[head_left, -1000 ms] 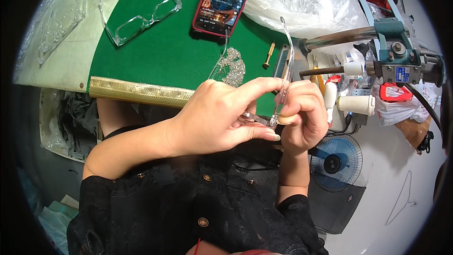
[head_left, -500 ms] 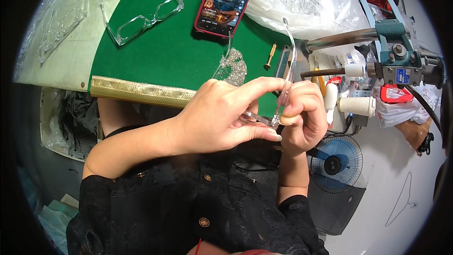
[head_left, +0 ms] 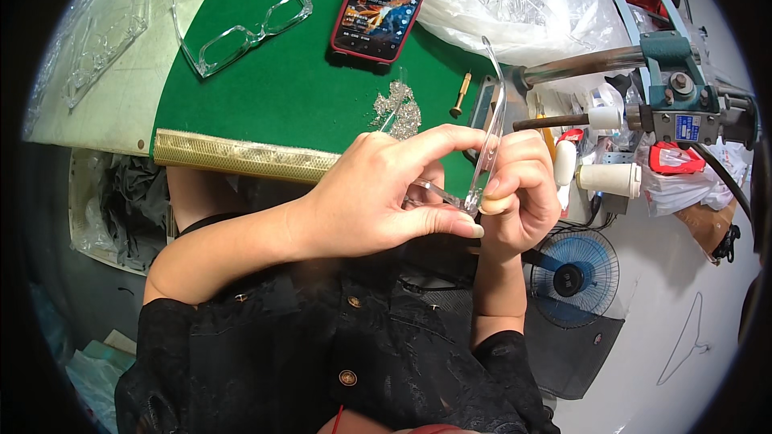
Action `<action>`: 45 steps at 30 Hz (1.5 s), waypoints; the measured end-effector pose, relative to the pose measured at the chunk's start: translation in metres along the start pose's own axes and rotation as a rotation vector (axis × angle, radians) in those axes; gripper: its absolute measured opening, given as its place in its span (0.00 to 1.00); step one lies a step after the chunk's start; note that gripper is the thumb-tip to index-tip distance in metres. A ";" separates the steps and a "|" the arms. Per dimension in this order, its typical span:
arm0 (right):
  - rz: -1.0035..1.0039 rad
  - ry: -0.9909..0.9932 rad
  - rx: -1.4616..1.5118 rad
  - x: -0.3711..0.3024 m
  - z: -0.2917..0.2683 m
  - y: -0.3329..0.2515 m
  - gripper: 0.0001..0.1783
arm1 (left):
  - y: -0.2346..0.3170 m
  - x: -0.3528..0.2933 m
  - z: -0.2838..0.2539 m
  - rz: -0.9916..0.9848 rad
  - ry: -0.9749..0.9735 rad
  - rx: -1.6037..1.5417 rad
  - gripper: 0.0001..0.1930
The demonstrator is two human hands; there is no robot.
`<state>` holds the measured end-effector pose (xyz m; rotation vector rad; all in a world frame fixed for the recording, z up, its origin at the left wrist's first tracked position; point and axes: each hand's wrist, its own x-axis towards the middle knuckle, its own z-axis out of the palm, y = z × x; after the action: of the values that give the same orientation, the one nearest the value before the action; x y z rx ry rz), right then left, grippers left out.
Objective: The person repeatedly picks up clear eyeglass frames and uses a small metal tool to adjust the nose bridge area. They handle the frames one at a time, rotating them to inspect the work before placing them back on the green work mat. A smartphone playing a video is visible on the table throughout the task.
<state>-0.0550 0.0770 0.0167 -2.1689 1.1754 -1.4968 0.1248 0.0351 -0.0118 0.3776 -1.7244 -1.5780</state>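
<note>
Both of my hands hold a clear plastic eyeglass frame (head_left: 500,96) just above the near edge of the green mat (head_left: 322,104). My left hand (head_left: 386,193) is closed round its front, thumb below and forefinger stretched to the upright temple arm. My right hand (head_left: 521,189) pinches near the hinge corner with curled fingers and thumb. Much of the front is hidden behind my left fingers. The other temple arm reaches out over a heap of tiny silvery metal parts (head_left: 406,112). A small brass screwdriver (head_left: 461,96) lies right of that heap.
Another clear eyeglass frame (head_left: 257,36) lies on the mat, left of a red-cased phone (head_left: 384,8). A gold strip (head_left: 241,154) edges the table. Farther right stand a bag of clear pieces (head_left: 523,8), a green metal machine (head_left: 675,80) and a blue fan (head_left: 571,277).
The held frame has tilted slightly, its far temple arm shifting right over the metal parts. My hands have barely moved. The phone's picture has changed.
</note>
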 end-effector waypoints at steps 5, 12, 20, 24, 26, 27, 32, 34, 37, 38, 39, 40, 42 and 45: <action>-0.046 -0.037 -0.052 0.002 -0.004 0.002 0.12 | -0.003 0.000 0.001 0.003 0.006 -0.016 0.35; -0.005 0.043 0.051 -0.002 -0.001 0.004 0.15 | -0.002 0.001 -0.001 -0.028 -0.022 -0.035 0.35; -0.282 0.038 -0.290 -0.007 -0.005 0.003 0.40 | 0.001 0.004 -0.003 -0.017 0.025 -0.062 0.35; -0.250 0.011 -0.305 -0.007 -0.005 0.003 0.41 | -0.001 0.002 -0.001 -0.011 0.043 -0.096 0.35; -0.247 0.014 -0.318 -0.007 -0.005 0.003 0.41 | -0.001 0.002 -0.002 -0.026 0.030 -0.077 0.35; -0.259 0.016 -0.329 -0.007 -0.005 0.004 0.41 | 0.000 0.002 -0.003 -0.033 0.024 -0.067 0.35; -0.309 -0.005 -0.452 -0.006 -0.009 0.004 0.40 | 0.001 0.002 -0.002 -0.041 0.040 -0.103 0.35; -0.307 -0.005 -0.461 -0.005 -0.008 0.003 0.40 | 0.000 0.002 -0.001 -0.038 0.045 -0.111 0.34; -0.299 0.003 -0.471 -0.007 -0.007 0.003 0.40 | 0.002 0.003 -0.002 -0.045 0.038 -0.115 0.34; -0.303 0.007 -0.467 -0.007 -0.007 0.003 0.40 | 0.002 0.002 -0.003 -0.054 0.029 -0.115 0.34; -0.306 0.012 -0.464 -0.006 -0.007 0.003 0.40 | 0.002 0.003 -0.004 -0.064 0.020 -0.115 0.34; -0.310 0.017 -0.461 -0.004 -0.007 0.002 0.39 | 0.002 0.003 -0.004 -0.061 0.022 -0.113 0.34; -0.308 -0.009 -0.451 -0.003 -0.008 -0.001 0.39 | 0.001 0.003 -0.003 -0.057 0.026 -0.107 0.34; -0.303 -0.042 -0.451 -0.002 -0.009 -0.001 0.39 | 0.000 0.003 -0.003 -0.056 0.017 -0.103 0.34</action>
<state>-0.0625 0.0816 0.0199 -2.7686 1.3185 -1.3864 0.1250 0.0316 -0.0108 0.3897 -1.6249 -1.6922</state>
